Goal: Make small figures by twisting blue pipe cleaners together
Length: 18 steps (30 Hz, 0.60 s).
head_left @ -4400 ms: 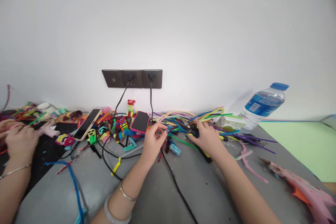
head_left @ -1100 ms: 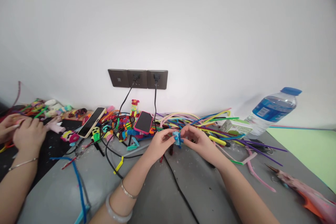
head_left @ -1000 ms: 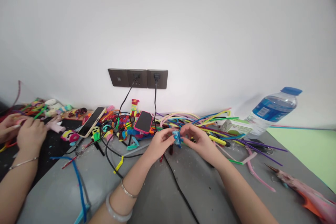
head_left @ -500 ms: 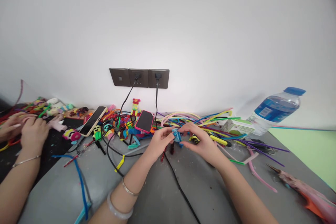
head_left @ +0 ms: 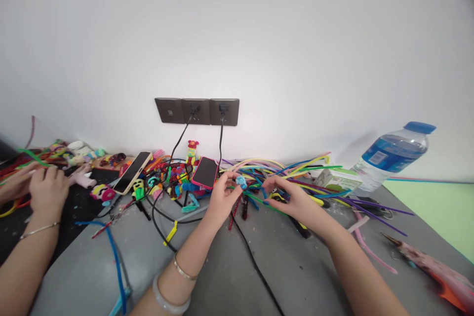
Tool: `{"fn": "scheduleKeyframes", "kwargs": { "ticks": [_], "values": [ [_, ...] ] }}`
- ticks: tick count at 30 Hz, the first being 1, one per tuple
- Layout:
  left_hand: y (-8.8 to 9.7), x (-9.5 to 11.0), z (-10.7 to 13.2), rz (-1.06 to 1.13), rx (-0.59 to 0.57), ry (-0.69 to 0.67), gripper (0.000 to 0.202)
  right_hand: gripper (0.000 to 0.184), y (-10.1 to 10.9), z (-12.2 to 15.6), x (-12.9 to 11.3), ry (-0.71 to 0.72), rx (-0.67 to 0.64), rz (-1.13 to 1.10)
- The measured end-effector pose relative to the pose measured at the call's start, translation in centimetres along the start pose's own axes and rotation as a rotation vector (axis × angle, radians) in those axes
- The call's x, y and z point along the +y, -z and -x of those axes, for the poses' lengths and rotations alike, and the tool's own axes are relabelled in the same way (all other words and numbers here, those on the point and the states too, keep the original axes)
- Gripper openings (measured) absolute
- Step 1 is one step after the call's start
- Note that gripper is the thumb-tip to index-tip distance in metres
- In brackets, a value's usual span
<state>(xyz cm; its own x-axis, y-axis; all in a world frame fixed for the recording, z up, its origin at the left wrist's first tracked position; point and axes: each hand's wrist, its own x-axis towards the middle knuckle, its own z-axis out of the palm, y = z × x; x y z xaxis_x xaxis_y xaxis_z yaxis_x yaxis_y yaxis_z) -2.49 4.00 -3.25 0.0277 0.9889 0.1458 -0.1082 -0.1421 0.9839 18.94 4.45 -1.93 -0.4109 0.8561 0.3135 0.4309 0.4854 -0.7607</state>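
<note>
My left hand [head_left: 221, 198] pinches a small light-blue twisted pipe-cleaner piece [head_left: 241, 180] between thumb and fingertips, held just above the grey table [head_left: 222, 276]. My right hand [head_left: 294, 201] is a little to the right of it, fingers apart and stretched toward the pile of coloured pipe cleaners [head_left: 292, 170], touching blue and green strands. The right hand holds nothing that I can see.
Another person's hands [head_left: 42, 191] work at the far left among craft bits. Two phones [head_left: 132, 173] [head_left: 205, 172] lie near the wall sockets [head_left: 197, 111], and a black cable [head_left: 254, 264] crosses the table. A water bottle [head_left: 393, 154], a small box [head_left: 335, 181] and a pink glue gun [head_left: 433, 269] are on the right.
The right hand has let go of the light-blue piece and dropped to the pipe-cleaner pile. The left hand keeps the piece and has lifted it slightly toward the wall.
</note>
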Motion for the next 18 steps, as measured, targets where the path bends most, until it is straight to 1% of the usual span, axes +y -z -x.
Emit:
{"fn": "scheduleKeyframes", "kwargs": {
  "ticks": [3,5,12,14,18],
  "values": [
    [0.0,0.2,0.0,0.023,0.024,-0.009,0.024,0.017,0.0,0.1,0.4,-0.040,-0.095,0.006],
    [0.0,0.2,-0.1,0.035,0.024,-0.008,0.024,0.020,-0.1,0.0,0.3,-0.059,-0.127,0.015],
    [0.1,-0.3,-0.1,0.084,0.022,-0.011,0.025,0.021,-0.5,-0.1,0.3,-0.048,-0.043,0.085],
    [0.1,-0.4,-0.1,0.085,0.029,0.003,0.025,0.020,-0.9,-0.1,0.2,-0.050,-0.059,0.111],
    [0.0,-0.5,-0.1,0.096,0.045,0.030,0.029,0.016,-2.2,-0.2,-0.2,-0.030,-0.152,0.228]
  ]
}}
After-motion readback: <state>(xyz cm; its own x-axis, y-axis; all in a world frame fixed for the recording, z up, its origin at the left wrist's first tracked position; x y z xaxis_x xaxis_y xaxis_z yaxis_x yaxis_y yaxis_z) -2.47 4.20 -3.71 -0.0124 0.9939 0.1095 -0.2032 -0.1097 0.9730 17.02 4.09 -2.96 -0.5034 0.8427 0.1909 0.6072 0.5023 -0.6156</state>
